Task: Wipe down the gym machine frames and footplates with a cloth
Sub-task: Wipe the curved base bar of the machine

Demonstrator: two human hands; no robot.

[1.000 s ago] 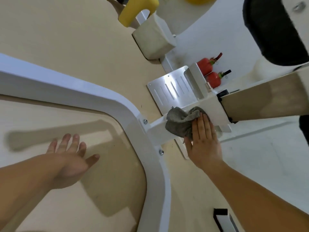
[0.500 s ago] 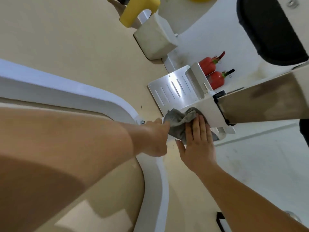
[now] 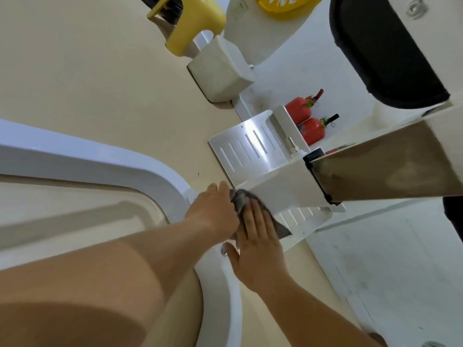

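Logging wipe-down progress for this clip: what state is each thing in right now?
grey cloth: bunched, pressed against the white frame bar.
white frame bar: cloth on its end nearest the curved white frame.
left hand: fingers curled at the cloth's edge, apparently gripping it.
right hand: flat, fingers straight, pressing the cloth.
slotted metal footplate: bare, untouched.
red fire extinguishers: side by side, untouched.

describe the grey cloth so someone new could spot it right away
Follow the curved white machine frame to where it joins the cream box beam. At that joint the crumpled dark grey cloth lies under the flat right hand, with the left hand at its edge. It is the only wrinkled, soft thing among smooth pale parts.
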